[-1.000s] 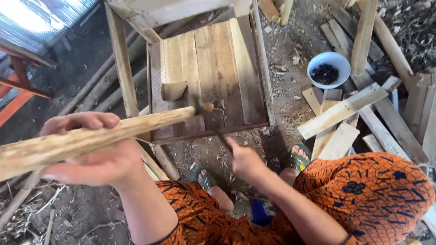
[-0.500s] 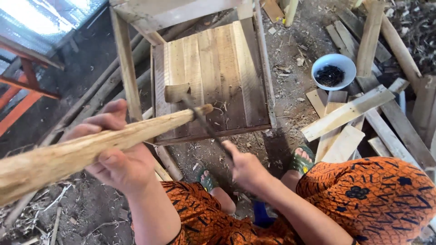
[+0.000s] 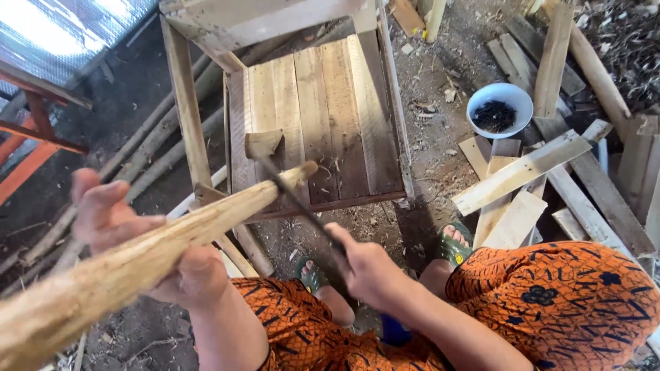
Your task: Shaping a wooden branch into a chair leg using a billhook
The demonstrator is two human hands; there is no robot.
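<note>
From the head camera, the left hand (image 3: pixel 141 251) sits at the lower left of the frame with its fingers wrapped around a pale, rough wooden pole (image 3: pixel 148 251). The pole runs from the bottom left corner up toward the middle, and its thin end rests at the front edge of a wooden stool (image 3: pixel 323 103) made of slats. The right hand (image 3: pixel 368 264), at lower centre, is closed on the handle of a dark, blurred blade (image 3: pixel 289 196). The blade slants up and left and meets the pole near its tip, beside a small wood block (image 3: pixel 265 143) lying on the stool's seat.

The person seems to be shaving or trimming the pole's tip, with the stool as a rest. The next stroke calls for a firm hold on the pole and the left-hand fingers kept clear of the edge.

At upper right a white bowl (image 3: pixel 500 110) with dark contents stands on the dirt among loose planks (image 3: pixel 522 172). Sandalled feet (image 3: pixel 454 244) show below the stool.
</note>
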